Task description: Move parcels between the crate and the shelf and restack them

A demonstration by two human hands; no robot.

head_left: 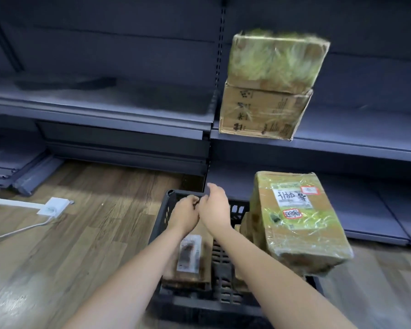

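A dark plastic crate stands on the wooden floor below me. Both my hands reach over it to its far rim. My left hand has its fingers curled at that rim. My right hand sits right beside it and touches it, one finger pointing up above the rim. Under my forearms a flat brown parcel with a white label lies in the crate. A large tape-wrapped cardboard box with red-and-white stickers leans in the crate's right side.
Dark blue shelving runs across in front of me. Two cardboard boxes are stacked on the right shelf, the upper on the lower. A white power strip with its cable lies on the floor at left, near loose shelf panels.
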